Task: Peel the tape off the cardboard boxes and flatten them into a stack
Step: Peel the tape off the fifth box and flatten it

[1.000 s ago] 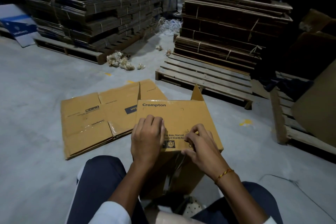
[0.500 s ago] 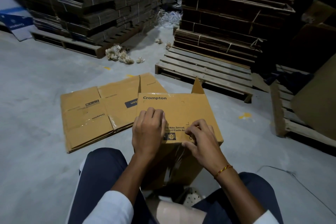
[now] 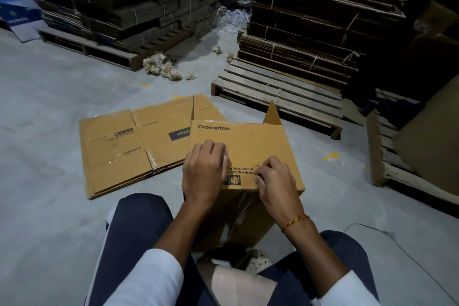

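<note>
A person sits on the concrete floor with an upright cardboard box [image 3: 244, 154] between the knees. The left hand [image 3: 205, 174] rests on its top with fingers curled, holding nothing, while the right hand [image 3: 275, 181] pinches at the near top edge; flattened boxes [image 3: 129, 146] lie just left

1. Bare grey concrete floor [image 3: 49, 107] lies open to the left, with room to reach there.
2. A stack of flattened tan cardboard boxes [image 3: 139, 146] covers the floor ahead-left.
3. An upright tan Crompton cardboard box [image 3: 248, 146] stands between the knees, blocking the centre.
4. A slatted wooden pallet [image 3: 278, 92] bars the way ahead-right.
5. Another wooden pallet [image 3: 387, 164] and a leaning brown cardboard sheet [image 3: 432, 141] close off the right.
</note>
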A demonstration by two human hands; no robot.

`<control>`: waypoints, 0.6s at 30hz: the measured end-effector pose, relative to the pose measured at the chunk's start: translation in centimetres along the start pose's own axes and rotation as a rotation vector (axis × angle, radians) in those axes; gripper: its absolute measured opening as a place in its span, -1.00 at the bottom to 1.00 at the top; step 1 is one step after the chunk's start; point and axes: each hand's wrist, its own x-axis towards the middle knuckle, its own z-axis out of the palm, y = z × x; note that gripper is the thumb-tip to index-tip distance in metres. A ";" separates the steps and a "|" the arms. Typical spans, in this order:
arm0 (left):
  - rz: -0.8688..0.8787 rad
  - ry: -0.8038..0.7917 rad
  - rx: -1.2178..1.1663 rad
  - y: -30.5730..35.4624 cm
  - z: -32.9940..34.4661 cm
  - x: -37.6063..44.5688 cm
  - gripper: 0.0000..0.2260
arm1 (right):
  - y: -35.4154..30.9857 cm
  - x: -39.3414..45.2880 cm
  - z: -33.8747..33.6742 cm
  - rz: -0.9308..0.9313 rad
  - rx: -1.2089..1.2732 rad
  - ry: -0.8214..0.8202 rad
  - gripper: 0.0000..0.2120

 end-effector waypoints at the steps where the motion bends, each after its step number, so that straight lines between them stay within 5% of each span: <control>1: 0.001 0.001 0.002 -0.1 -0.1 -0.1 -0.89 | -0.3 0.2 0.1 -0.007 -0.029 0.001 -0.84; 5: -0.010 0.014 0.013 -0.2 -0.3 -0.2 -0.90 | -1.8 0.2 -0.1 -0.027 -0.177 -0.013 -0.95; 18: -0.026 0.010 0.014 0.0 -0.1 -0.3 -0.82 | -4.2 2.0 -2.7 -0.014 -0.475 -0.290 -0.86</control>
